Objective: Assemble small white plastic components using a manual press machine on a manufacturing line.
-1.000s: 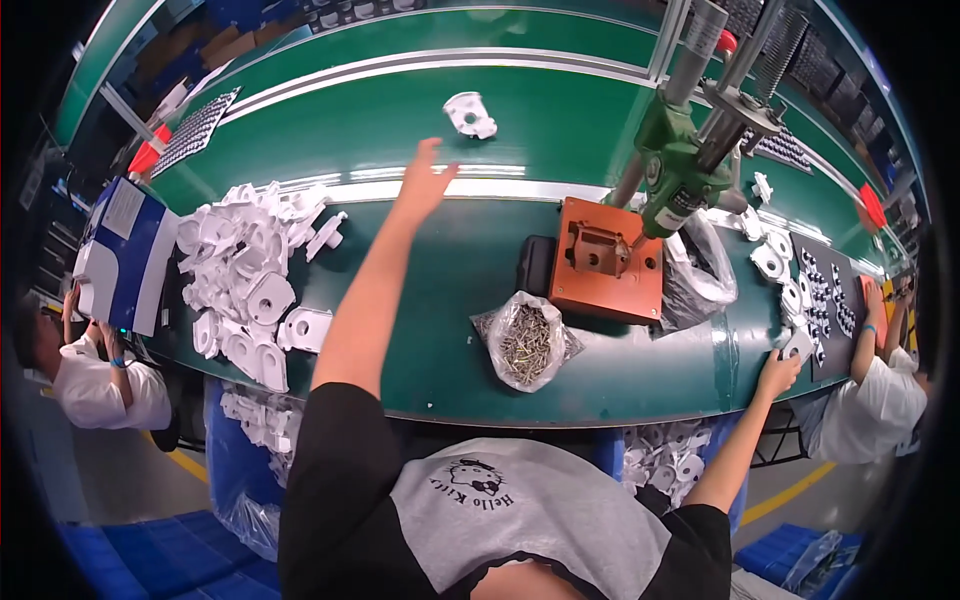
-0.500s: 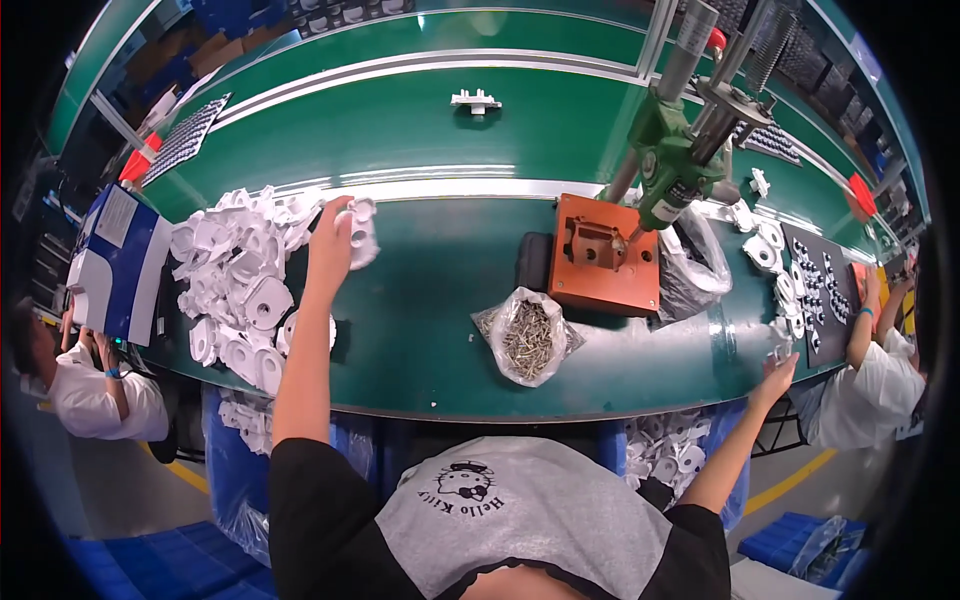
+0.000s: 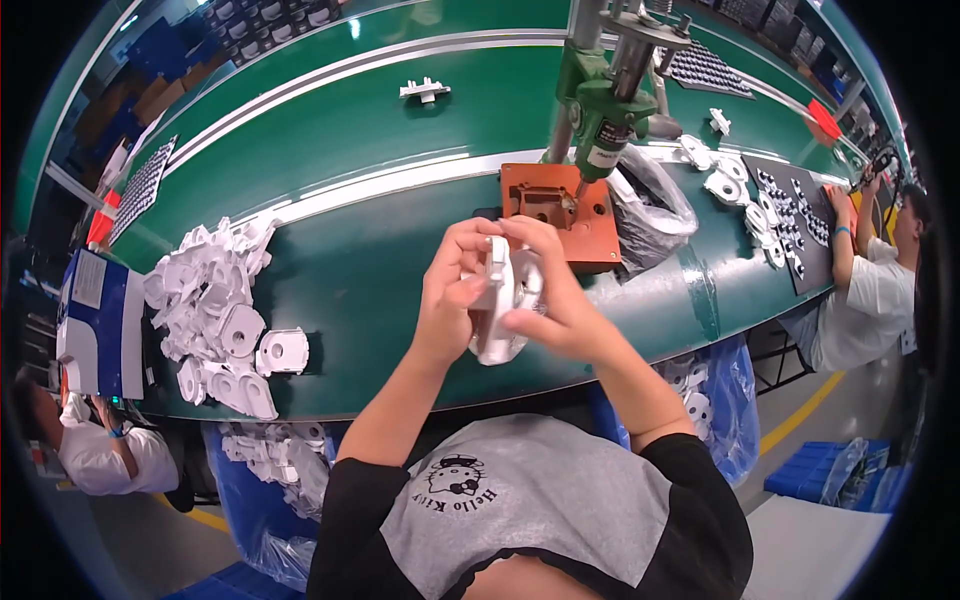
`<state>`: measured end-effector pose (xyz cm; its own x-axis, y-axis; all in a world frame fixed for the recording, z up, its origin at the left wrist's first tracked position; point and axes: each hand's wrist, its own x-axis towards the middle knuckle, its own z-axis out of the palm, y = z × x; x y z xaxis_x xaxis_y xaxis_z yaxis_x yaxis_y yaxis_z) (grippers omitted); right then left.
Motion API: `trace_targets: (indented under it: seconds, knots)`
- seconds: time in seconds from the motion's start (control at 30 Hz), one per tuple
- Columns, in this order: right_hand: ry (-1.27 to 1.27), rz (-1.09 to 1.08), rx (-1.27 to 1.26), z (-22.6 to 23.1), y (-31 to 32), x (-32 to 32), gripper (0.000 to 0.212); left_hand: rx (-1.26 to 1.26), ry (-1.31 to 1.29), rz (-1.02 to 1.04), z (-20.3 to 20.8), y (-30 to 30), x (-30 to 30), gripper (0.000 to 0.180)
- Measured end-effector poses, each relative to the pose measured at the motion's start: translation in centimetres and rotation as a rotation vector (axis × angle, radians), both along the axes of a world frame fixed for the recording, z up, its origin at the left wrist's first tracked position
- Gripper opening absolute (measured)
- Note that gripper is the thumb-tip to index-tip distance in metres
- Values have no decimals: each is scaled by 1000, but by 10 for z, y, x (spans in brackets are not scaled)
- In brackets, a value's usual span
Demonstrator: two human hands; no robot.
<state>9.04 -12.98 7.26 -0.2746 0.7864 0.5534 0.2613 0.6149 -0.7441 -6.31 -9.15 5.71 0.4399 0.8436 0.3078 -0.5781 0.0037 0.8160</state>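
Observation:
Over the near middle of the table, both my hands close around white plastic parts. My left hand (image 3: 448, 295) grips a white plastic part (image 3: 497, 300) from its left side, fingers curled over the top. My right hand (image 3: 560, 295) holds from the other side, thumb pressed near the lower part. The held pieces stand on edge, side by side; whether they are joined, I cannot tell. Just beyond my hands is an orange fixture block (image 3: 590, 240) beneath a green press (image 3: 605, 110). My hands hide the bag of screws seen earlier, or most of it.
A heap of white plastic parts (image 3: 205, 300) lies at left, beside a blue and white box (image 3: 105, 320). Right of the press are a plastic bag (image 3: 660, 220) and more white parts (image 3: 728, 185). A white part (image 3: 425, 91) sits on the green belt (image 3: 330, 125). Co-workers sit at both ends.
My left hand has come from the heap to the middle with a white part. My right hand has come in from the far right to meet it. The view has turned right.

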Motion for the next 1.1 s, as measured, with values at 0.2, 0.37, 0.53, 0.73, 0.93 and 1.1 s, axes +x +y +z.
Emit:
trace_targets:
  seconds: [0.2,0.37,0.53,0.73,0.93,1.1]
  knots:
    - [387,199,-427,-4,-13,-17,87,506,312,398,-7,7,2,47]
    - [445,222,-524,-4,-10,-5,82,507,316,359,-15,6,0,56]
    - [427,163,-540,-5,-5,-4,74,520,445,376,-20,0,8,55]
    - [194,-102,-331,-19,-4,-5,65,436,453,483,-13,-9,16,58]
    - [457,-212,-288,-25,10,14,66,470,742,381,-3,-18,21,26]
    - [406,-177,-180,-33,15,35,61,591,820,418,-15,4,37,23]
